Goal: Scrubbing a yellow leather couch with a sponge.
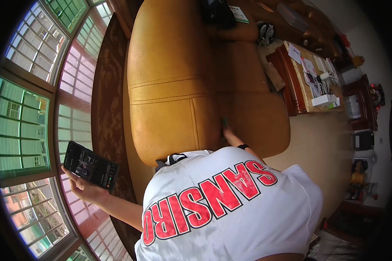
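Observation:
My left hand (86, 189) holds a black smartphone (92, 165) near its lower edge, with its lit screen facing up, beside the window. To the right, my right hand (228, 131) reaches into the shadow between the backrest and seat of a tan leather sofa (166, 65). A small green thing (224, 122) shows at its fingertips; shadow hides whether the fingers grip it. A black band (243, 146) circles the right wrist. Below both hands is my white shirt (228, 208) with red lettering.
Barred windows (21, 127) line the left, beside a brown patterned surface (107, 98). At the upper right stands a low table (308, 104) with papers, a white box and cables. A black bag (217, 14) and a booklet (239, 14) lie on the sofa's far part.

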`<act>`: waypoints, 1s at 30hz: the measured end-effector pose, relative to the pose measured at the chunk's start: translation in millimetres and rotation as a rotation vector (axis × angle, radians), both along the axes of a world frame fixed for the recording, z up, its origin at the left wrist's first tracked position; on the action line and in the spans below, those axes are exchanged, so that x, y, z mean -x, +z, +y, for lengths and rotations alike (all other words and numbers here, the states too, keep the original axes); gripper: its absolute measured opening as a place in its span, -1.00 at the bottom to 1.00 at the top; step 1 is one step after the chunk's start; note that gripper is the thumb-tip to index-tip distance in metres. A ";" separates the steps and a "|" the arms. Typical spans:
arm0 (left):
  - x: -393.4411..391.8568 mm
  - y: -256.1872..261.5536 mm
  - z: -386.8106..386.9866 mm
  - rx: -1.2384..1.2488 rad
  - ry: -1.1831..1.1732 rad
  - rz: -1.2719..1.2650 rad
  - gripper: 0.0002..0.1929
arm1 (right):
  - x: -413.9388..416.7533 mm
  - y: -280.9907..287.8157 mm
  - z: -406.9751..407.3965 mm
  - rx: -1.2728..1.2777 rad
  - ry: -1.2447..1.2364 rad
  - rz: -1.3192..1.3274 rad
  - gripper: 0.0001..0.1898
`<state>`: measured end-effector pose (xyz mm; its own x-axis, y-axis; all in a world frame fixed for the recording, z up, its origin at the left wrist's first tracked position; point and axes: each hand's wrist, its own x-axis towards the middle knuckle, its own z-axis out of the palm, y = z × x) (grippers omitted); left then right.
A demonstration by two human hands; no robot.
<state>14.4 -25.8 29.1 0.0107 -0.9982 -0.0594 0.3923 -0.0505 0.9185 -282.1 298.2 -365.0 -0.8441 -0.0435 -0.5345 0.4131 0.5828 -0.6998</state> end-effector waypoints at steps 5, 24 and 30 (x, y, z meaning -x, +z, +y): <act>-1.8 -0.9 -0.5 -0.001 0.003 0.021 -0.43 | -4.4 6.8 -3.6 0.039 -0.020 -0.049 -0.59; -2.7 -5.9 -5.5 0.004 -0.036 0.045 -0.39 | -13.2 117.5 -60.3 0.300 0.290 0.539 -0.58; 4.5 1.5 0.3 -0.020 0.004 0.030 -0.41 | -8.7 38.5 -28.2 0.250 0.124 0.253 -0.58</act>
<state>9.9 -25.5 30.6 0.0121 -0.9968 -0.0796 0.4202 -0.0672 0.9050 -273.4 270.0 -326.5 -0.9281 -0.2569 -0.2695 0.1457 0.4155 -0.8979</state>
